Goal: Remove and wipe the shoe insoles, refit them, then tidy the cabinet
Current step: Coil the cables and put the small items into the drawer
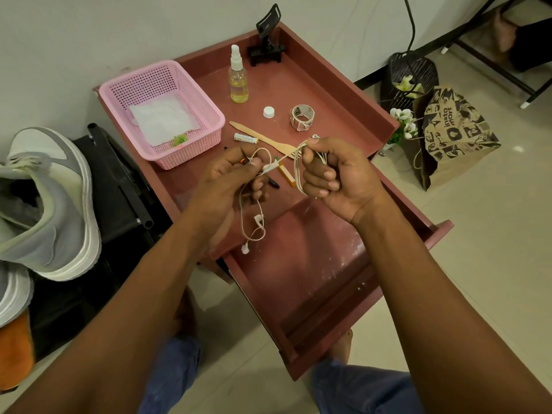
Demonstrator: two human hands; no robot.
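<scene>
Over the reddish-brown cabinet top both hands hold a tangled white earphone cable. My left hand pinches the cable near its small white plug. My right hand grips a bundle of cable loops in a curled fist. Two earbuds dangle below my left hand, above the open drawer. On the cabinet top lie a pink basket holding a white cloth, a spray bottle, a wooden fork, a battery, a white cap and a tape roll.
Grey-and-white shoes sit on a black rack at the left. A black phone holder stands at the cabinet's back. A brown paper bag, a black mesh bin and white flowers are on the floor to the right.
</scene>
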